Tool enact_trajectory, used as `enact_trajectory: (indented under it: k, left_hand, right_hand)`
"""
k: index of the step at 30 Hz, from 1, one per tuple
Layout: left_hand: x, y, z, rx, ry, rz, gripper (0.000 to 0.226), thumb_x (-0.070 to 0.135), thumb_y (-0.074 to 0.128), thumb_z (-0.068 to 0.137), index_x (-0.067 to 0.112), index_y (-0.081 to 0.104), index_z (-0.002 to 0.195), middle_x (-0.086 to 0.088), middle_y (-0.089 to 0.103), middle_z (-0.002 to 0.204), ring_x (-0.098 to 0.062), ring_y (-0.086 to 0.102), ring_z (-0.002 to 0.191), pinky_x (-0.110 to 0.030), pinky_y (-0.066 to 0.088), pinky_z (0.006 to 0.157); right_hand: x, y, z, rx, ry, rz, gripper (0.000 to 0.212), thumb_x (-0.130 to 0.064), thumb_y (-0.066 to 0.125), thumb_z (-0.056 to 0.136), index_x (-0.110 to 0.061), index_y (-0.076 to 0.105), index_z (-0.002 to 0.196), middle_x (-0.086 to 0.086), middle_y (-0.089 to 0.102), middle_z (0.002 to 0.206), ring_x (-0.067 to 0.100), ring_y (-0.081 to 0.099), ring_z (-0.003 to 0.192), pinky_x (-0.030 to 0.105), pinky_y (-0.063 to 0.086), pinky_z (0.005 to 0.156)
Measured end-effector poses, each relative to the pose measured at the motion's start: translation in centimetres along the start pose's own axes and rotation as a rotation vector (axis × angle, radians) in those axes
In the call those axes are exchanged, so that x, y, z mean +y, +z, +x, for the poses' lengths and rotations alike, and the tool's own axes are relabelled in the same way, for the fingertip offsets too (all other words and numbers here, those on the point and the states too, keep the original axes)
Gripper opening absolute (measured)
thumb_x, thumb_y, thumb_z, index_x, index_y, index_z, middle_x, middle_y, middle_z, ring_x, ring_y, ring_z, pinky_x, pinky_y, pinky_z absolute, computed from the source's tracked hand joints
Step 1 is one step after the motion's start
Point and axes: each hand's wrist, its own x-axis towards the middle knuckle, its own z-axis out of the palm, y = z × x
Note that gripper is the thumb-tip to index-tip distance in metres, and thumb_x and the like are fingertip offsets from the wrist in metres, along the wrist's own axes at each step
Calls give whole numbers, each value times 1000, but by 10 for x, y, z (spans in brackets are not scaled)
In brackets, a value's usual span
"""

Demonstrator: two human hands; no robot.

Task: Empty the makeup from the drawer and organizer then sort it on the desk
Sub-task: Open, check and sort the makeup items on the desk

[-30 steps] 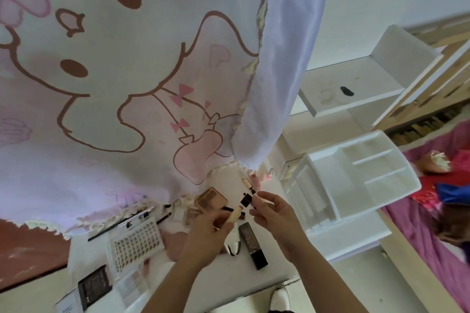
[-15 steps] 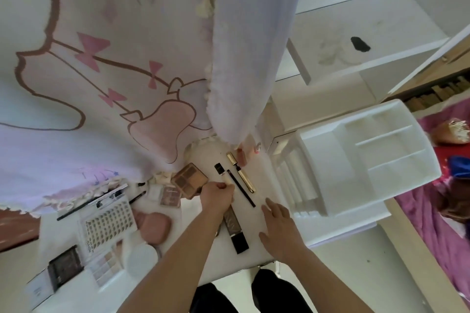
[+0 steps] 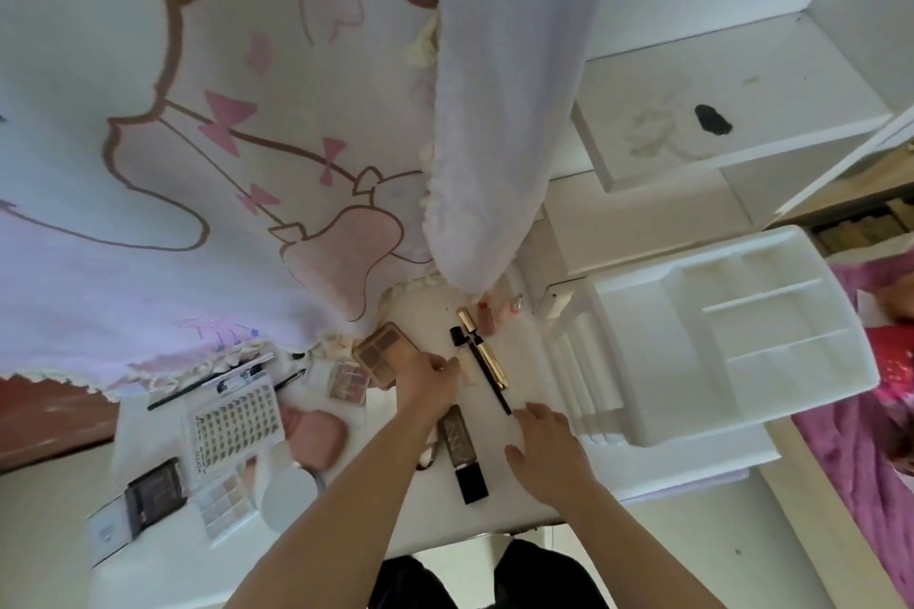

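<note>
My left hand (image 3: 428, 388) reaches over the white desk (image 3: 494, 504) and pinches the end of a small cream tube (image 3: 466, 372), which lies beside a brown eyeshadow palette (image 3: 383, 350). My right hand (image 3: 546, 450) rests flat on the desk with fingers spread and nothing in it. Between my hands lies a dark foundation bottle (image 3: 461, 452). A thin black pencil (image 3: 492, 386), a gold tube (image 3: 487, 356) and a small black cap (image 3: 456, 336) lie just beyond. The white organizer (image 3: 717, 341) stands empty at the right.
Left of my arm lie a lash tray (image 3: 232, 420), a pink case (image 3: 320, 435), a round white compact (image 3: 288, 495) and several palettes. Pink lip items (image 3: 487, 318) sit at the back. A cartoon-print curtain (image 3: 222, 139) hangs over the desk. An open white drawer (image 3: 732, 114) is at the upper right.
Both hands held the cream tube in the air; now my left hand has lowered it to the desk, and my right hand has let go and rests flat.
</note>
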Motion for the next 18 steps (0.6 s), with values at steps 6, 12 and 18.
enact_trajectory:
  k: [6, 12, 18]
  left_hand:
    - [-47, -77, -39, 227, 255, 122, 14, 35, 51, 99, 27, 63, 101, 7, 62, 96, -10, 63, 82, -24, 47, 67]
    - [-136, -176, -38, 256, 166, 286, 40, 30, 55, 97, 19, 53, 136, -4, 50, 137, -26, 51, 123, -34, 43, 92]
    - [-198, -250, -16, 213, 55, 335, 46, 23, 50, 100, 13, 44, 144, -8, 42, 148, -25, 46, 131, -34, 40, 107]
  right_hand:
    - [-65, -17, 14, 166, -105, 99, 40, -29, 49, 100, -26, 48, 140, -2, 49, 138, 18, 47, 126, 30, 46, 98]
    - [-171, 0, 34, 68, -266, 58, 34, -30, 46, 99, -25, 50, 133, 1, 58, 121, 20, 57, 111, 30, 48, 86]
    - [-271, 30, 61, -72, -359, -39, 35, -29, 46, 99, -18, 56, 131, 3, 58, 133, 23, 54, 125, 36, 45, 101]
